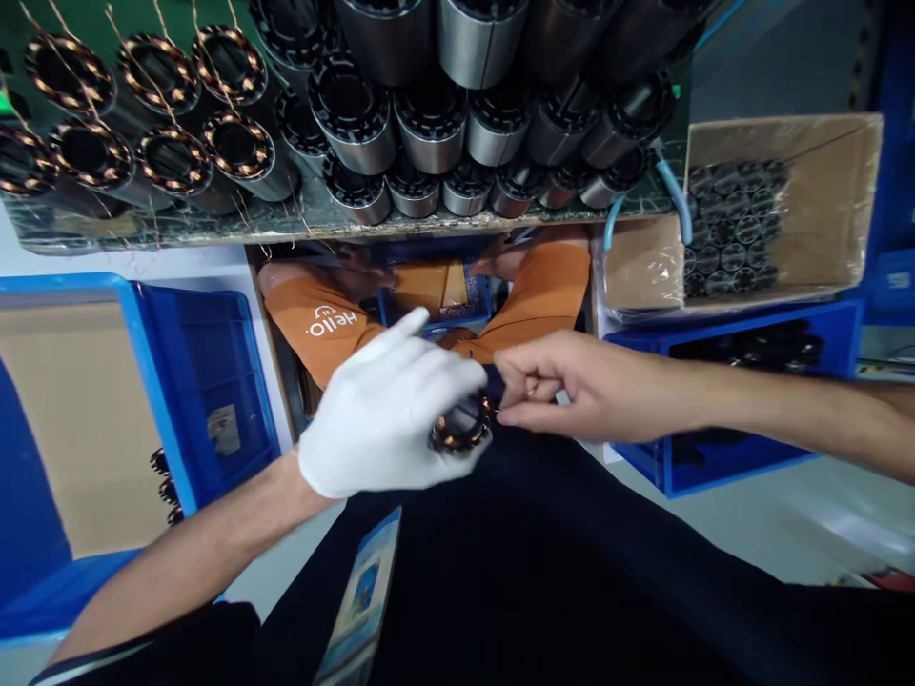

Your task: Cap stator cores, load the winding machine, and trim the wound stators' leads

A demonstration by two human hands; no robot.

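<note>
My left hand (390, 410), in a white glove, is wrapped round a small motor stator (463, 427) with copper windings, its forefinger stretched out. My bare right hand (572, 389) pinches at the top end of the same stator, thumb and fingers pressed together on something too small to make out. Both hands meet over my dark lap, below a shelf edge.
A shelf (214, 229) above holds several stators, wound ones (164, 157) at the left and bare metal ones (429, 124) in the middle. A cardboard box (822, 191) of black parts sits right, over a blue crate (715, 457). Another blue crate (207, 381) stands left. A person in orange sleeves (321, 324) works opposite.
</note>
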